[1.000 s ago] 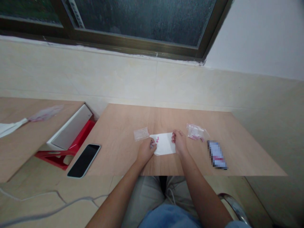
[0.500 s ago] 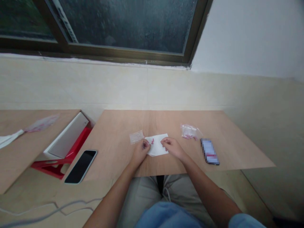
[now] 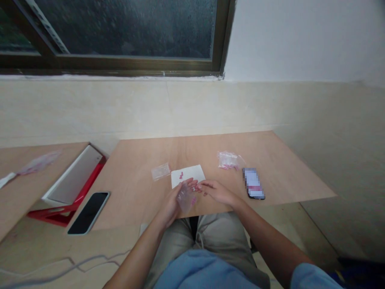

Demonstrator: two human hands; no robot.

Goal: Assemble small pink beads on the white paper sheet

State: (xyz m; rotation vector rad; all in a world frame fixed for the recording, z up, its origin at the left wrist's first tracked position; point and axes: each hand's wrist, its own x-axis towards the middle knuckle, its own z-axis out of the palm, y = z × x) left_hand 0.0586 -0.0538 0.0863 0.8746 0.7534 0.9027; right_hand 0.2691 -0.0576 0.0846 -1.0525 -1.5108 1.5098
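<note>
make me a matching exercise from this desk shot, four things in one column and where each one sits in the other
Things:
1. black phone
2. white paper
3. bag of pink pieces
4. small clear bag

Places:
A. held up in the left hand
B. near the desk's left front corner
C. flat on the desk just beyond both hands
D. right of the paper, beside the blurred device

Pairs: 1-B, 2-C, 3-D, 4-A

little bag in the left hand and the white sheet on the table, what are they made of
The little bag in the left hand looks like thin clear plastic film: the hand shows through it and it glints softly. The white sheet looks like matte paper: opaque, flat, no shine. The table looks like pale wood or laminate, faintly grained.
</note>
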